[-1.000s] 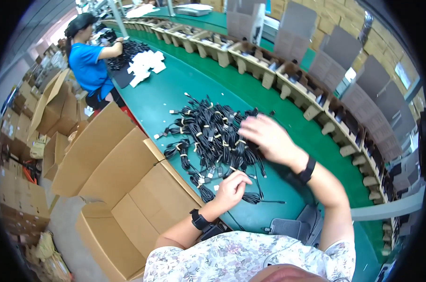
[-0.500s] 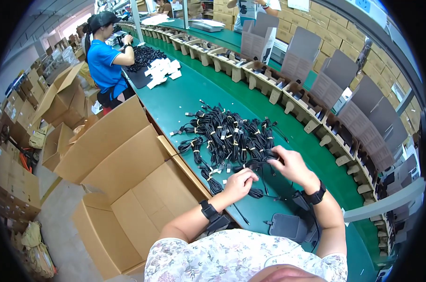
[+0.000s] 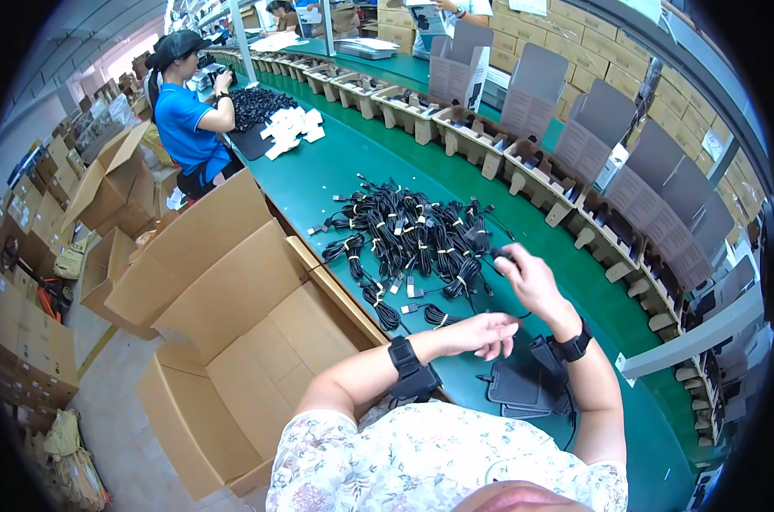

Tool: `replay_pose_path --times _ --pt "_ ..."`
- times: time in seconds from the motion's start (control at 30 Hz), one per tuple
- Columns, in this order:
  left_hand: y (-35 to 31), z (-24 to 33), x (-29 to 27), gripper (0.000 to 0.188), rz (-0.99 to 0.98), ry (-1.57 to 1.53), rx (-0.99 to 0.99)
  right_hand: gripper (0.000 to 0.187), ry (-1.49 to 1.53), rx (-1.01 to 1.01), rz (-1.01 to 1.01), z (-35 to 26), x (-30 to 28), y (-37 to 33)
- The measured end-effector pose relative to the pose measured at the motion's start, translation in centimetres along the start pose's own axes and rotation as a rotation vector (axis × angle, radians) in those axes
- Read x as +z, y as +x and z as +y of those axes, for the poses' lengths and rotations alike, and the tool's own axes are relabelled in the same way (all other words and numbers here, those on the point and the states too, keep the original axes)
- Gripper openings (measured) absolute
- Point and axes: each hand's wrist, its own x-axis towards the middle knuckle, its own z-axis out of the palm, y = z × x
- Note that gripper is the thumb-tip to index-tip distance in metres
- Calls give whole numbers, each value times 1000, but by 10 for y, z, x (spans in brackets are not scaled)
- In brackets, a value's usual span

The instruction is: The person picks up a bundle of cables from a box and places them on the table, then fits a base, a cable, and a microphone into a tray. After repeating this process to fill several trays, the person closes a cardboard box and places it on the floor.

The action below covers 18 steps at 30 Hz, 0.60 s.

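Observation:
A heap of black cables point(image 3: 421, 226), bundled with pale ties and showing metal plugs, lies on the green table. At its right edge, my right hand point(image 3: 530, 280) is closed on a black cable, part of which hangs below the fingers. Just below and to the left, my left hand point(image 3: 487, 333) hovers over the table with fingers loosely bent and apart; nothing shows in it, though its fingertips are slightly blurred. A tied bundle point(image 3: 442, 317) lies beside the left hand. Near my body rest dark flat rectangular pads point(image 3: 516, 388) with a cord.
An open cardboard box point(image 3: 259, 375) stands against the table's left edge. Beyond the heap are white pieces point(image 3: 293, 128) and a co-worker in blue point(image 3: 186, 128). Cardboard trays point(image 3: 540, 179) line the right side, with a grey metal bar point(image 3: 694, 341) nearer me.
My left hand has moved right, away from the bundles, and its fingers have loosened. The right hand has shifted slightly right and down, drawing a cable away from the heap.

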Motion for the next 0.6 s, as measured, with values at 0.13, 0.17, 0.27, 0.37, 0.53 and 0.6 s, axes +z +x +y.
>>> replay_pose_path --times 0.13,0.17,0.27,0.37,0.53,0.6 --pt "10 0 2 51 21 -256 144 25 384 140 -86 -2 4 -12" --pt "12 -5 1 52 0 -300 104 25 635 254 -108 -5 4 -13" --pt "13 -8 3 52 -51 -389 16 26 888 205 67 -15 0 -14" --pt "7 -5 6 43 -274 -383 -88 26 1100 176 134 -14 -6 -20" --pt "-3 -14 -9 32 -28 346 81 26 1361 209 -193 3 -28 -33" --pt "-7 -8 -20 19 566 1215 829 26 1399 243 -309 10 -29 -41"
